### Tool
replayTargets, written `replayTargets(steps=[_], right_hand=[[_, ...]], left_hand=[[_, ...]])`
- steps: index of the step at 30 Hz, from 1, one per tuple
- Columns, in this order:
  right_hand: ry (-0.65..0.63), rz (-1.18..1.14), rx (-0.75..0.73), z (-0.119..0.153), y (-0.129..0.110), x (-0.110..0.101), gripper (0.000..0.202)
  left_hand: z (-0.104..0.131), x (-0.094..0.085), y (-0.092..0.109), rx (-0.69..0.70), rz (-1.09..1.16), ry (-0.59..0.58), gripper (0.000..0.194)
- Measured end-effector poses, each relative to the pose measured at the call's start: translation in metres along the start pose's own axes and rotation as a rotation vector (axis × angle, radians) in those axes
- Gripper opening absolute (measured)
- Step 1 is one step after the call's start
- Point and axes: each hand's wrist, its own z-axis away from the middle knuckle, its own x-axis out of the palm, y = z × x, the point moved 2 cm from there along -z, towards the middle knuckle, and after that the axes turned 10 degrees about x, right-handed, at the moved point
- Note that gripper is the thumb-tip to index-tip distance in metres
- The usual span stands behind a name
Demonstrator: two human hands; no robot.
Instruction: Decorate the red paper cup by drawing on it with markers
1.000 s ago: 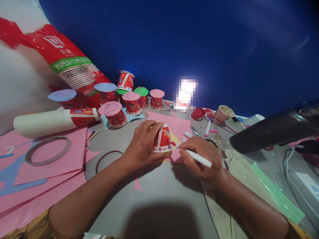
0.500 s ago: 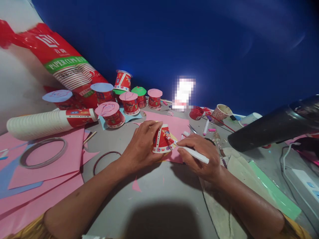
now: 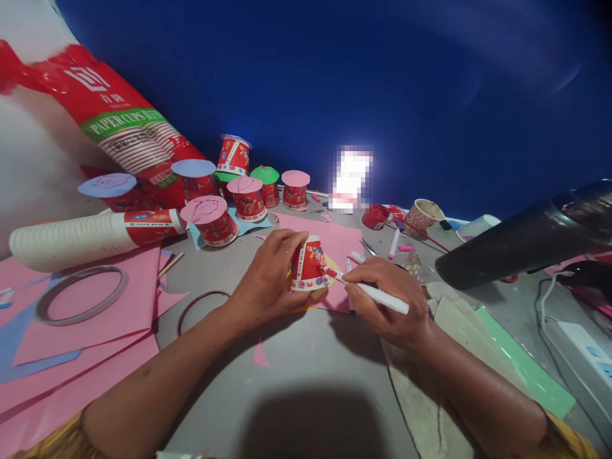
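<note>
My left hand (image 3: pixel 268 274) is closed round the left side of a red paper cup (image 3: pixel 312 264), which is upside down and slightly tilted, its flowered white rim low. A white marker pen (image 3: pixel 382 297) is pinched in my right hand (image 3: pixel 392 293), its red tip at the cup's right side; I cannot tell whether the tip touches. Beneath the cup lies a pink sheet of paper (image 3: pixel 342 239) with a yellow piece on it. Behind my left hand stand several red cups topped with paper discs, among them one with a pink disc (image 3: pixel 210 220).
At left are a stack of paper cups (image 3: pixel 71 239), a tape roll (image 3: pixel 43 303) and pink sheets (image 3: pixel 95 325). A packed bag of cups (image 3: pixel 129 121) leans behind. To the right lie a black cylinder (image 3: pixel 521 236), a cloth (image 3: pixel 430 389) and a white power strip (image 3: pixel 586 350).
The cup in my left hand has tilted a little and shifted slightly left. My right hand and the marker have moved slightly right, and the pen lies a little flatter.
</note>
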Motion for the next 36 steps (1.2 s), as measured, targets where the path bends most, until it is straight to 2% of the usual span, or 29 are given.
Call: replayTargets(steps=[6, 13, 23, 30, 33, 36], right_hand=[[-0.036, -0.052, 0.01, 0.001, 0.0, 0.004, 0.012], [0.047, 0.068, 0.129, -0.002, 0.004, -0.005, 0.016], [0.084, 0.04, 0.081, -0.003, 0.005, -0.004, 0.011], [0.03, 0.046, 0.051, -0.005, 0.004, -0.004, 0.013], [0.06, 0.053, 0.064, -0.005, 0.006, -0.005, 0.014], [0.125, 0.075, 0.152, -0.004, 0.01, -0.007, 0.014]], left_hand=[[0.001, 0.001, -0.001, -0.009, 0.009, -0.001, 0.073], [0.003, 0.003, -0.004, -0.056, 0.035, -0.013, 0.077], [0.006, 0.008, -0.003, -0.032, 0.121, -0.08, 0.085], [0.005, 0.01, -0.003, -0.045, 0.165, -0.059, 0.08], [0.005, 0.01, -0.003, -0.074, 0.185, -0.04, 0.078], [0.005, 0.01, -0.003, -0.083, 0.184, -0.017, 0.078]])
